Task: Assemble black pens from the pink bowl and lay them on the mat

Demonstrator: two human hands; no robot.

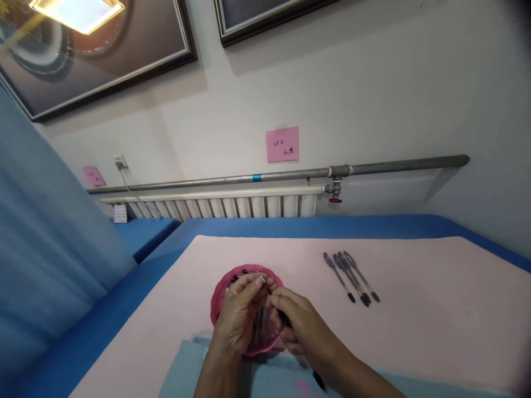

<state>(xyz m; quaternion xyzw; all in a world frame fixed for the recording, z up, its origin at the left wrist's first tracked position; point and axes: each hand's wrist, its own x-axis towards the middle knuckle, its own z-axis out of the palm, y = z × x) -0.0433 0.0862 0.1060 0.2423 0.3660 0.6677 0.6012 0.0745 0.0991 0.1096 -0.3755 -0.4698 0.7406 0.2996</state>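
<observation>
Above a pink scalloped bowl (217, 296), both hands meet at one end of a pen. My left hand (238, 315) is closed, its thumb and fingers pinching a small shiny piece (263, 279) at that end; I cannot tell whether it is joined to the pen. My right hand (305, 326) wraps round the pen (318, 380), whose black end sticks out below the palm. Dark and clear pen parts (260, 329) lie in the bowl, partly hidden by the hands. Several pens (352, 276) with black ends lie side by side to the right.
A pink sheet (435, 309) covers the blue-edged table (311, 226). Light blue cloth (186, 365) lies at the near edge. Behind the table are a white radiator (244, 205) and a pipe with a red valve (335, 200). A blue curtain (41, 232) hangs at left.
</observation>
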